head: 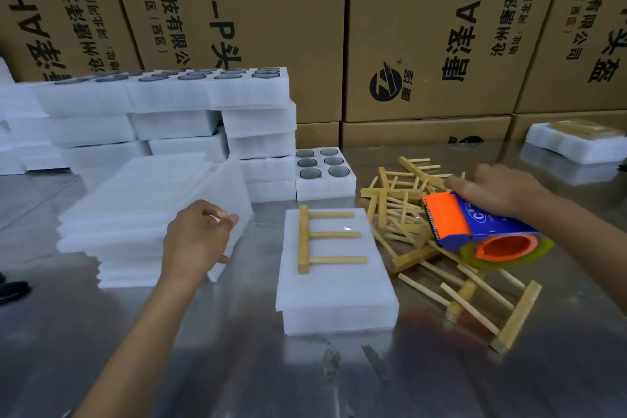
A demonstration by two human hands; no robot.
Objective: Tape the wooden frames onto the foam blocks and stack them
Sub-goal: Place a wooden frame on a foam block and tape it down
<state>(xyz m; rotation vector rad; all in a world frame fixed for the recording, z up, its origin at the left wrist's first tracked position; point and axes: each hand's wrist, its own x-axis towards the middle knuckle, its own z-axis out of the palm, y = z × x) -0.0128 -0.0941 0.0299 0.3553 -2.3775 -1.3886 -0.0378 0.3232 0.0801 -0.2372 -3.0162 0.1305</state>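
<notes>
At the centre of the frame a wooden frame, a comb-like piece with three prongs, lies flat on a white foam block that rests on the steel bench. A glint on the middle prong may be clear tape, but I cannot tell whether the frame is fastened yet.

The step in hand looks like the taping of this piece. The left hand, left of centre, has its fingers curled, thumb and forefinger pinched on what seems a shiny bit of tape, while it lies against a tilted foam sheet on the sheet pile. The right hand, at centre right, rests on an orange and blue tape dispenser lying on a heap of loose frames; whether its fingers grip the tool is hidden.

The next move probably calls for bringing tape across the prongs and pressing it onto the foam, then carrying the block to a pile.

Stacked foam blocks fill the upper left. Behind stand cardboard cartons printed "唐泽AH4", "4.0-P头" and "沧州唐泽通信科技有限公司". The dispenser shows a "C" logo.
</notes>
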